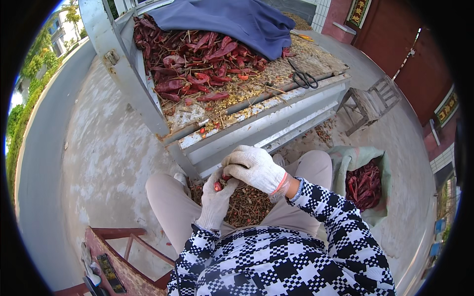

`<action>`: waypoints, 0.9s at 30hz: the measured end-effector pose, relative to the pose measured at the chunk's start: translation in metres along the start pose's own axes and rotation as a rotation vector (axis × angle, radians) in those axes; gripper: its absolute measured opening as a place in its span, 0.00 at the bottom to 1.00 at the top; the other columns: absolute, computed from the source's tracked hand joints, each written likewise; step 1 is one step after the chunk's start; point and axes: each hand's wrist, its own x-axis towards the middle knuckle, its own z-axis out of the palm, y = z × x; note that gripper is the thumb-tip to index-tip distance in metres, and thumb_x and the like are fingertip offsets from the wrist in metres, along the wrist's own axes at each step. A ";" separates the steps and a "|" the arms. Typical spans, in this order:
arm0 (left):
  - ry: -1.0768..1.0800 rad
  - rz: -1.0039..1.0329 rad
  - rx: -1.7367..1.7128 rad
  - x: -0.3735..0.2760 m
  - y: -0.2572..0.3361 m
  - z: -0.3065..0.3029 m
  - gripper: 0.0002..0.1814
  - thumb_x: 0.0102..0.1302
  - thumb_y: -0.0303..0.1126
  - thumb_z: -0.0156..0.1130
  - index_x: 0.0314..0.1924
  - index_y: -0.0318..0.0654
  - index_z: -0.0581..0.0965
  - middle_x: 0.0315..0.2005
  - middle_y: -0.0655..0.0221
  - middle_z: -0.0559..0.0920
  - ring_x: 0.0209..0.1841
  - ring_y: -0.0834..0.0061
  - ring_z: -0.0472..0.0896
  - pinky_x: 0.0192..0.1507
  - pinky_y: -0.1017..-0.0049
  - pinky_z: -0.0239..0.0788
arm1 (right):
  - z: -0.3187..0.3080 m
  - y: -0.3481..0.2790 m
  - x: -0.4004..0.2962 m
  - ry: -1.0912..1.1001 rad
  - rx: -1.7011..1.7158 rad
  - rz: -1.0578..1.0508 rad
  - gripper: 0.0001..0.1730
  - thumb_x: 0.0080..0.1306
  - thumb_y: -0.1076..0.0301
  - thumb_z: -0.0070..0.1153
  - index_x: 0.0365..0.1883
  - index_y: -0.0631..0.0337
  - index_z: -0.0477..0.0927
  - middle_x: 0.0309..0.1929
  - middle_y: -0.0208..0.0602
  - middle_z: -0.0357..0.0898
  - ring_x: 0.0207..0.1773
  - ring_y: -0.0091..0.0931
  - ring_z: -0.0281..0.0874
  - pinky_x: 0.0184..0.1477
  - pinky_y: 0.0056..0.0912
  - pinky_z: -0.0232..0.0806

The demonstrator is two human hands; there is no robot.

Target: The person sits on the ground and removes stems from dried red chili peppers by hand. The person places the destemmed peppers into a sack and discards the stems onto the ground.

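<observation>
Both hands wear whitish knit gloves and meet above the lap. My left hand is closed around red chili peppers, whose ends show between its fingers. Over its fingertips reaches my right hand, its fingers bent at the peppers; whether it grips one is hidden. Beneath the hands, between the knees, lie many cut stems and red bits. Ahead, a heap of dried red chili peppers covers part of a truck bed, partly under a blue cloth. Black-handled scissors rest at the bed's edge.
At the right, an open woven sack holds dark red peppers. A wooden chair stands beyond it. Lower left is a worn reddish wooden seat with small items on it. The metal post rises at the bed's left corner.
</observation>
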 end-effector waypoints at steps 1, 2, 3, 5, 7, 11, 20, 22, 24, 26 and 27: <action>0.005 0.017 0.062 0.000 -0.002 -0.002 0.26 0.66 0.32 0.68 0.62 0.31 0.76 0.49 0.66 0.84 0.52 0.75 0.81 0.58 0.75 0.71 | 0.003 -0.001 0.002 -0.004 0.054 0.021 0.07 0.62 0.64 0.62 0.35 0.56 0.84 0.42 0.37 0.83 0.44 0.37 0.82 0.44 0.40 0.76; 0.009 0.033 0.124 0.000 -0.004 -0.004 0.25 0.66 0.32 0.68 0.62 0.32 0.77 0.49 0.66 0.84 0.52 0.75 0.81 0.57 0.75 0.71 | 0.002 -0.005 0.001 -0.043 0.105 0.137 0.08 0.62 0.63 0.62 0.35 0.56 0.84 0.41 0.38 0.82 0.43 0.37 0.82 0.44 0.40 0.76; 0.011 0.049 0.185 0.000 -0.006 -0.005 0.25 0.66 0.32 0.68 0.61 0.32 0.77 0.50 0.66 0.84 0.52 0.75 0.81 0.57 0.75 0.71 | 0.001 -0.010 0.001 -0.063 0.104 0.193 0.08 0.62 0.63 0.61 0.36 0.57 0.84 0.40 0.39 0.82 0.43 0.37 0.82 0.44 0.40 0.76; -0.010 0.068 0.249 0.001 -0.016 -0.008 0.24 0.66 0.32 0.68 0.61 0.33 0.78 0.48 0.66 0.84 0.51 0.76 0.81 0.56 0.75 0.71 | 0.001 -0.017 0.000 -0.089 0.049 0.238 0.09 0.63 0.62 0.61 0.36 0.57 0.85 0.38 0.41 0.82 0.42 0.37 0.82 0.45 0.39 0.75; -0.037 0.065 0.226 -0.001 -0.015 -0.006 0.22 0.67 0.29 0.66 0.60 0.32 0.78 0.48 0.67 0.84 0.50 0.77 0.81 0.55 0.76 0.72 | 0.003 -0.019 -0.003 -0.081 0.125 0.319 0.10 0.64 0.62 0.59 0.35 0.59 0.85 0.36 0.41 0.82 0.41 0.38 0.82 0.44 0.39 0.75; -0.089 0.095 0.155 -0.004 -0.012 -0.003 0.19 0.68 0.24 0.64 0.58 0.29 0.78 0.46 0.69 0.84 0.47 0.80 0.81 0.52 0.77 0.74 | 0.004 -0.027 -0.007 -0.003 0.652 0.735 0.12 0.66 0.65 0.54 0.34 0.63 0.85 0.30 0.36 0.81 0.36 0.33 0.81 0.41 0.36 0.73; -0.014 0.378 0.481 -0.004 -0.013 -0.002 0.13 0.65 0.28 0.68 0.48 0.33 0.81 0.35 0.65 0.86 0.37 0.74 0.82 0.46 0.72 0.76 | 0.022 -0.012 -0.021 0.096 1.327 1.285 0.12 0.72 0.64 0.51 0.41 0.59 0.84 0.27 0.27 0.76 0.25 0.16 0.68 0.24 0.21 0.58; -0.026 0.248 0.243 -0.002 -0.008 -0.001 0.11 0.68 0.30 0.67 0.46 0.32 0.80 0.34 0.66 0.85 0.35 0.75 0.82 0.44 0.72 0.78 | 0.013 -0.005 -0.019 0.093 1.142 1.167 0.13 0.70 0.63 0.52 0.42 0.61 0.84 0.31 0.34 0.80 0.27 0.24 0.74 0.27 0.29 0.65; -0.079 -0.122 -0.200 -0.003 0.001 -0.004 0.10 0.70 0.31 0.65 0.45 0.32 0.79 0.33 0.67 0.83 0.33 0.76 0.82 0.41 0.73 0.81 | -0.001 0.010 -0.015 -0.050 0.567 0.918 0.14 0.69 0.63 0.52 0.43 0.62 0.83 0.34 0.41 0.84 0.30 0.32 0.80 0.31 0.37 0.71; -0.114 -0.117 -0.273 -0.003 0.002 -0.008 0.09 0.72 0.31 0.63 0.45 0.31 0.78 0.32 0.68 0.82 0.31 0.77 0.82 0.39 0.73 0.82 | -0.011 0.032 -0.019 -0.361 -0.105 0.667 0.15 0.66 0.62 0.52 0.42 0.62 0.85 0.37 0.50 0.86 0.40 0.44 0.85 0.42 0.47 0.76; -0.132 -0.119 -0.313 -0.003 0.003 -0.008 0.09 0.73 0.31 0.61 0.45 0.31 0.78 0.32 0.68 0.82 0.31 0.77 0.82 0.38 0.74 0.83 | -0.019 0.036 -0.020 -0.462 -0.265 0.622 0.15 0.66 0.61 0.53 0.41 0.60 0.85 0.36 0.49 0.86 0.40 0.44 0.85 0.43 0.47 0.76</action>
